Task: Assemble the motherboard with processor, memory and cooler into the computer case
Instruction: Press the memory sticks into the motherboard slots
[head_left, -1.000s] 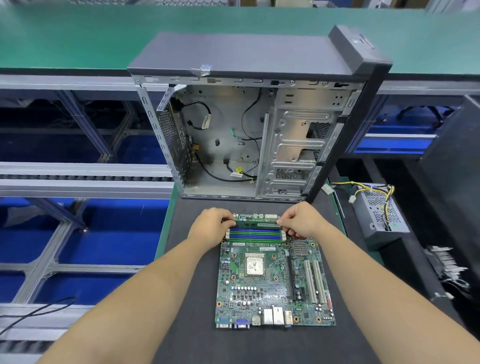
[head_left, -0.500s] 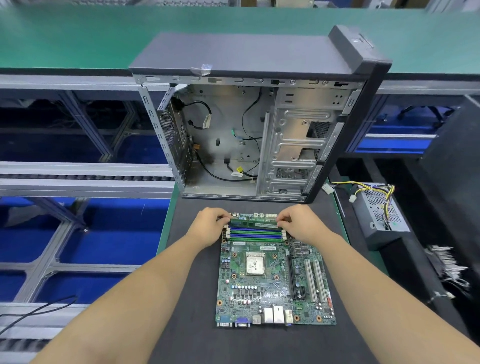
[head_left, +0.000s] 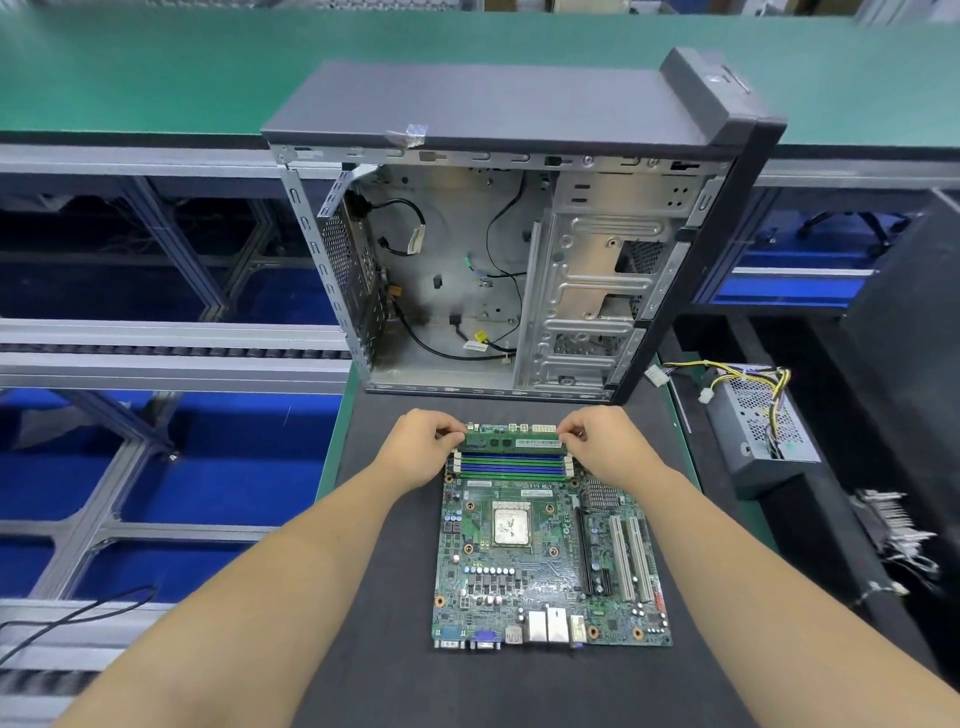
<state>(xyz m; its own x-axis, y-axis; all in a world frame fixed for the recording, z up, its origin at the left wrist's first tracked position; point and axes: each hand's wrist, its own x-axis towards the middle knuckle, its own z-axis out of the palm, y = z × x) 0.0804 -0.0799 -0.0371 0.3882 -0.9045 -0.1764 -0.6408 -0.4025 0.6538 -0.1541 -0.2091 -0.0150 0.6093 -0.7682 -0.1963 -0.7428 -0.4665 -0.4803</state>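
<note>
Both hands are on the RAM stick right now — left hand pinching one end, right hand pinching the other, each grip curled tight round its end. The stick sits over the far slot of the board, next to the blue and green slots. The board lies flat on the dark surface, CPU in the middle. The open case stands just behind — a PSU off to the right.
</note>
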